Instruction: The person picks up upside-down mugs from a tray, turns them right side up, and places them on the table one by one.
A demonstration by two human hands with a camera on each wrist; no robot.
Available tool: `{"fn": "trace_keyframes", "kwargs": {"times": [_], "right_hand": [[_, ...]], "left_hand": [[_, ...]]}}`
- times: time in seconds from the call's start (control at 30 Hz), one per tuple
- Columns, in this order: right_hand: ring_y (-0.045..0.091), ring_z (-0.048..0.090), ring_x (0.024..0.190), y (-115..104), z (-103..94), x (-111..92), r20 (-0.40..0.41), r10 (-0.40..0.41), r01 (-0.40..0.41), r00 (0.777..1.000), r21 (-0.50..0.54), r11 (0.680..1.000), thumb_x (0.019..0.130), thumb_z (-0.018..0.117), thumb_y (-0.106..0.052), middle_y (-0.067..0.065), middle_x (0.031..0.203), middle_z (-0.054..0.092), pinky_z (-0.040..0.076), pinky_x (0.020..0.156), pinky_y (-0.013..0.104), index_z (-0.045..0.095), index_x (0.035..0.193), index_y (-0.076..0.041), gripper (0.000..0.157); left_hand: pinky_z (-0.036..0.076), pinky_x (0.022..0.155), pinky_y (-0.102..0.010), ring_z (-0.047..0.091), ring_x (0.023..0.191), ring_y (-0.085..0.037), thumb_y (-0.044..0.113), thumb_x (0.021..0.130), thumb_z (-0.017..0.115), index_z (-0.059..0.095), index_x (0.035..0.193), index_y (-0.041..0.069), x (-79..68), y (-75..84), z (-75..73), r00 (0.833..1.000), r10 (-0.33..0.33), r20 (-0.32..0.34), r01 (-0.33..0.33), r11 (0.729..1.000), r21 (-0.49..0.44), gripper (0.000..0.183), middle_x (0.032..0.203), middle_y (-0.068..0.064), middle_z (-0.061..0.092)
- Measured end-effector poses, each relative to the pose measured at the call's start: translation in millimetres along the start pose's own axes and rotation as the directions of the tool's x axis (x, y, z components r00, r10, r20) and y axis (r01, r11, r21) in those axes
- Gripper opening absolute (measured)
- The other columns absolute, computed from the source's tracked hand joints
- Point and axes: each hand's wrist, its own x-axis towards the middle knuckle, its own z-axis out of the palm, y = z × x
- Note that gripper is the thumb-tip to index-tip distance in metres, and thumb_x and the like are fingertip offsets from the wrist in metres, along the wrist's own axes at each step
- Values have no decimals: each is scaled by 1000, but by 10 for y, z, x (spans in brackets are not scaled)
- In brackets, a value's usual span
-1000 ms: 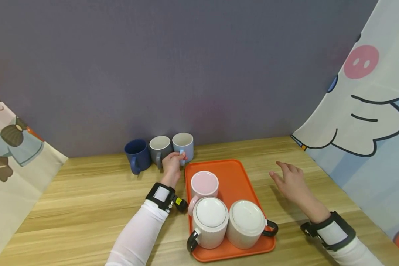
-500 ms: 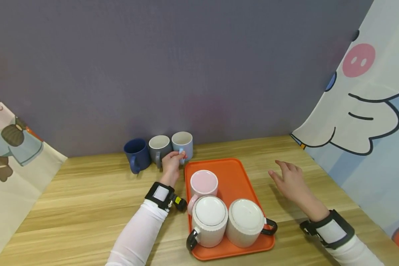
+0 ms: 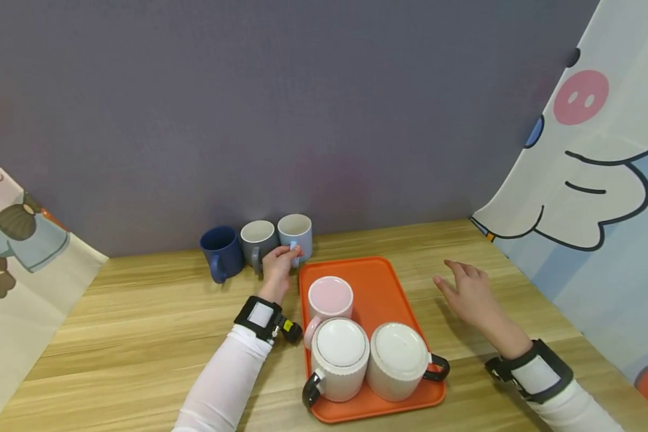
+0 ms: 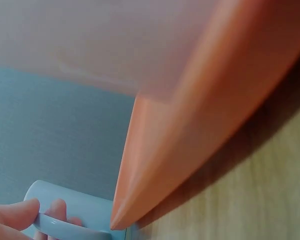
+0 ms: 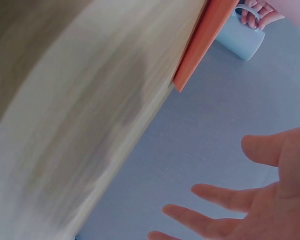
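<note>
My left hand (image 3: 278,264) grips the handle of a light blue mug (image 3: 297,231), which stands upright by the back wall. In the left wrist view, the thumb and fingers close round that mug's handle (image 4: 72,231). A grey mug (image 3: 259,240) and a dark blue mug (image 3: 222,249) stand in a row to its left, handles facing me. My right hand (image 3: 472,294) hovers over the table right of the orange tray (image 3: 380,288), fingers spread and holding nothing. The right wrist view shows its thumb and fingers (image 5: 215,195) apart.
Upside down on the tray are a pink mug (image 3: 330,295) and two white mugs, one at left (image 3: 340,360) and one at right (image 3: 399,363), with black handles jutting past the rim. A grey wall (image 3: 324,120) bounds the wooden table (image 3: 140,336) behind; printed curtains hang at both sides.
Almost nothing moves; the head view shifts very slightly. My left hand keeps its hold on the light blue mug's handle, and my right hand stays where it was.
</note>
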Motion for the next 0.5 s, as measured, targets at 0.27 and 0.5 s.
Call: {"fn": "trace_keyframes", "kwargs": {"times": [0.27,0.5], "right_hand": [[58,36,118,-4,29,25,-17,-15,15,1000,10,1000,98,51,-27,41,127,44,23,99,66,42,132,14,54],[58,37,118,-21,21,72,-15,-19,20,1000,20,1000,98,52,-25,42,126,43,23,100,66,41,132,14,53]], "left_hand": [[44,87,-37,63,65,-7,-1,84,67,64,97,-13,-1,9,-50,1000,4,3,-4,1000,30,18,67,0,70],[43,90,-40,63,82,-20,0,85,62,63,102,-14,-35,94,-64,999,-10,34,6,996,92,22,70,0,69]]}}
